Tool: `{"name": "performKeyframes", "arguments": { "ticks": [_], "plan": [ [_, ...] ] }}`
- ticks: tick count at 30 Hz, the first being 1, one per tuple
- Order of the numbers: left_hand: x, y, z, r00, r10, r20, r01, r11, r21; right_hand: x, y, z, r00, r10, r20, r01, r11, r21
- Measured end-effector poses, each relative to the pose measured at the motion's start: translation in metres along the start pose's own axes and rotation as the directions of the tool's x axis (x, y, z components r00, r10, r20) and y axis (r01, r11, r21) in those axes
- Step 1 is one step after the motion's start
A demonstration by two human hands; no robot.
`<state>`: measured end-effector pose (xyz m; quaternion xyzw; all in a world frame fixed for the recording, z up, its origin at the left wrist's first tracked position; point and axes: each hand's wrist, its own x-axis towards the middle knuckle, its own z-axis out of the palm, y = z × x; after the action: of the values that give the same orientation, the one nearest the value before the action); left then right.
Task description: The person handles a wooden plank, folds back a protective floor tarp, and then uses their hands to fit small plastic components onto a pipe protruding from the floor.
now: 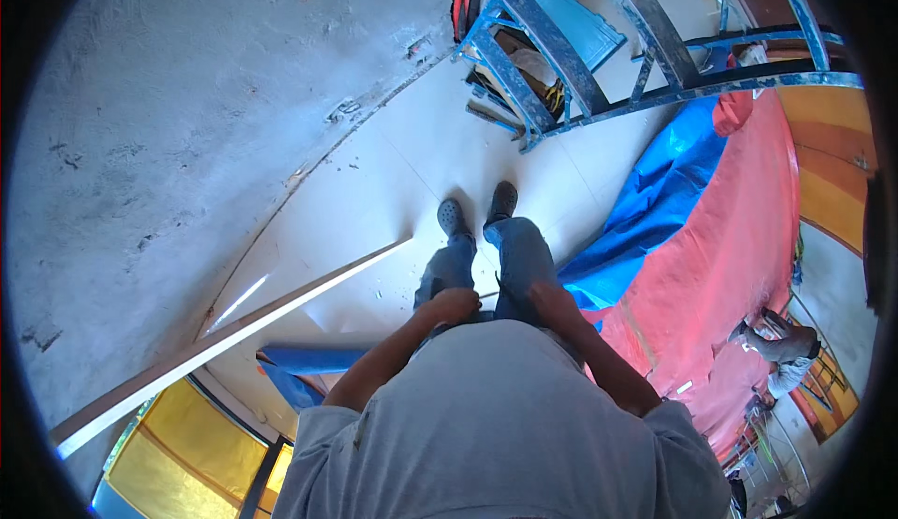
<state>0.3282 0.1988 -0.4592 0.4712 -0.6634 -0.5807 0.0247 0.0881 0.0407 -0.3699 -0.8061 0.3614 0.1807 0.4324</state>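
Observation:
My left hand (456, 306) is closed at the front of my waist, just above my jeans (520, 248). A thin dark strip (487, 295) sticks out beside its fingers, too small to name. My right hand (546, 300) is at the other side of my waist, against the right thigh; its fingers are hidden. Below, my dark clogs (453, 216) stand on the pale tiled floor (374, 182). The hem of my grey shirt (505, 360) covers part of the waist.
A long wooden plank (234, 335) slants up from the lower left. Ahead stands a blue metal ladder-like frame (599, 112) with tools under it. Red and blue sheeting (692, 229) covers something on the right. A rough grey wall (215, 98) runs along the left. Another person (786, 355) is at far right.

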Motion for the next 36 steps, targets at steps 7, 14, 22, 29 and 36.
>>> {"name": "performKeyframes", "arguments": {
  "ticks": [7, 14, 22, 29, 36],
  "plan": [
    [-0.006, -0.009, -0.014, 0.978, -0.186, -0.092, 0.144, 0.928, -0.343, -0.008, 0.040, 0.012, 0.985, 0.032, 0.172, -0.061, 0.984, 0.170],
    [0.103, -0.083, -0.173, 0.427, -0.505, -0.750, 0.204, 0.862, -0.464, 0.154, 0.266, 0.016, 0.818, 0.514, -0.258, -0.192, 0.667, 0.719],
    [0.230, -0.073, -0.468, 0.025, 0.403, -0.915, -0.241, 0.891, 0.386, 0.367, 0.395, -0.034, 0.768, 0.637, -0.064, -0.091, 0.207, 0.974],
    [0.359, -0.032, -0.449, 0.225, 0.612, -0.758, -0.023, 0.781, 0.624, 0.506, 0.472, -0.076, 0.912, 0.297, -0.282, 0.117, 0.472, 0.874],
    [0.395, -0.082, -0.433, 0.320, 0.656, -0.684, 0.310, 0.609, 0.730, 0.623, 0.472, -0.050, 0.947, 0.115, -0.299, 0.135, 0.702, 0.699]
  ]
}}
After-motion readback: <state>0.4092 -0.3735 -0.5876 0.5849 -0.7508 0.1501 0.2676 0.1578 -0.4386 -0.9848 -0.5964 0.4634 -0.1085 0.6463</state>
